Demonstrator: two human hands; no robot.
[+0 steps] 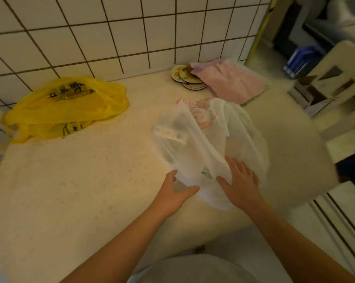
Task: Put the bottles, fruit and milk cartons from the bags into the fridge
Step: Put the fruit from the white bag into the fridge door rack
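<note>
The white bag [203, 144] lies near the worktop's [80, 190] right front edge, and the yellow bag [66, 107] is at its back left. A careless tug could slide the thin film over that edge. The right hand [242, 184] rests flat on it with fingers spread. I cannot tell whether the left hand [175, 193] pinches its rim. Film and blur hide the contents.

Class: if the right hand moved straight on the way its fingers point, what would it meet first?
The white bag: the right hand lies over its near end, pointing along it toward the tiled wall. Whether it touches yet is unclear in the blur.
</note>
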